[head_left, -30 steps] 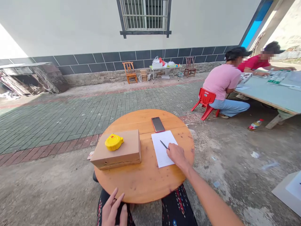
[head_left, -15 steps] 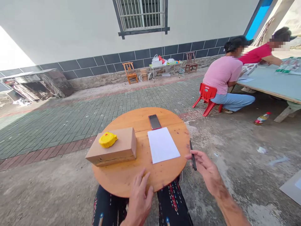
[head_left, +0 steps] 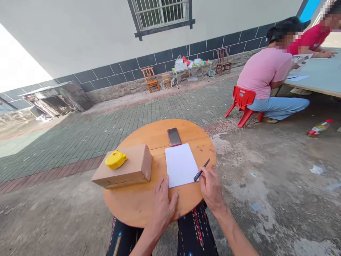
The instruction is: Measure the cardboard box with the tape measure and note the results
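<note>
On the round wooden table (head_left: 128, 209) lies a sheet of white paper (head_left: 181, 165). My left hand (head_left: 163, 204) rests at its lower left corner, fingers stretched and thumb apart, holding nothing. At the lower right edge of the sheet, my right hand (head_left: 211, 188) pinches a black pen (head_left: 202, 169), whose one end points up and to the right. Beyond the paper is a dark-screened phone (head_left: 174, 136) with a red edge. To the left stands a closed cardboard box (head_left: 133, 163), and a yellow tape measure (head_left: 115, 160) sits on top of it.
A person in a pink shirt (head_left: 269, 71) sits on a red chair (head_left: 243, 99) at a larger table (head_left: 325, 78), beside another person in red (head_left: 311, 41). A bottle (head_left: 319, 128) lies on the ground at right. Wooden chairs and a small cluttered table (head_left: 191, 67) stand along the wall.
My right hand has brought the pen leftward from beyond the table's edge to the paper. My left hand has moved up to the paper's corner. The view has shifted slightly.
</note>
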Demonstrator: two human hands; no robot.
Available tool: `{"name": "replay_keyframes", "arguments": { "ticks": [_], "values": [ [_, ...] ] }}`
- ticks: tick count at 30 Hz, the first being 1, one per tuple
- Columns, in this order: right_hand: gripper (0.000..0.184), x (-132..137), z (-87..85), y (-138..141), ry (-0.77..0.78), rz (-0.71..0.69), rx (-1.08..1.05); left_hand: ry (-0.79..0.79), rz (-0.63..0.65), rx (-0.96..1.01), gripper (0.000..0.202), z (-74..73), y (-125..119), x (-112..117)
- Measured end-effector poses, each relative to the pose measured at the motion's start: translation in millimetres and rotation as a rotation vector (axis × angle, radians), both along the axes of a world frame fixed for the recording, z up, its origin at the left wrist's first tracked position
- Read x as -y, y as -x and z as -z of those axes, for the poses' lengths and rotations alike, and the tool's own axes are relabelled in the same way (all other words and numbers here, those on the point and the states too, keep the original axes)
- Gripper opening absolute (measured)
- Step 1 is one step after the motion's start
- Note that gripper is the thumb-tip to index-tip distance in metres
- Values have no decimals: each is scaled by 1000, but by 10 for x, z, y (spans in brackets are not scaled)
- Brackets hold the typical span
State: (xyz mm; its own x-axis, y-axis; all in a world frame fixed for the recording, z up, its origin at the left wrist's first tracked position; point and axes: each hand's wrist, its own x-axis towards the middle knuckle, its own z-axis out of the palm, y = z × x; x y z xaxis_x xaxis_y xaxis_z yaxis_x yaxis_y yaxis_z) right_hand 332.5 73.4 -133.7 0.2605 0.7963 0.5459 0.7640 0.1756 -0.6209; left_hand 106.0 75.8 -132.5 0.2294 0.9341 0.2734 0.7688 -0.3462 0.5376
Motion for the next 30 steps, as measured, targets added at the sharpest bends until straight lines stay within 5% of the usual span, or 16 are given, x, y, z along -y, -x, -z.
{"name": "replay_keyframes", "arguments": {
  "ticks": [12, 17, 23, 30],
  "values": [
    [27, 243, -100, -82, -4, 59, -178, -29, 0, -36, 48, -94, 189, 125],
    [28, 468, -392, -139, 35, 101, -442, -68, 2, -34, 42, -134, 199, 102],
    [14, 512, -785, -62, -252, 60, -914, -90, 45, -35, 41, -143, 95, -31],
    [29, 376, -654, -91, -69, -99, -1232, -118, 103, -54, 30, -140, 142, -127]
  ]
}}
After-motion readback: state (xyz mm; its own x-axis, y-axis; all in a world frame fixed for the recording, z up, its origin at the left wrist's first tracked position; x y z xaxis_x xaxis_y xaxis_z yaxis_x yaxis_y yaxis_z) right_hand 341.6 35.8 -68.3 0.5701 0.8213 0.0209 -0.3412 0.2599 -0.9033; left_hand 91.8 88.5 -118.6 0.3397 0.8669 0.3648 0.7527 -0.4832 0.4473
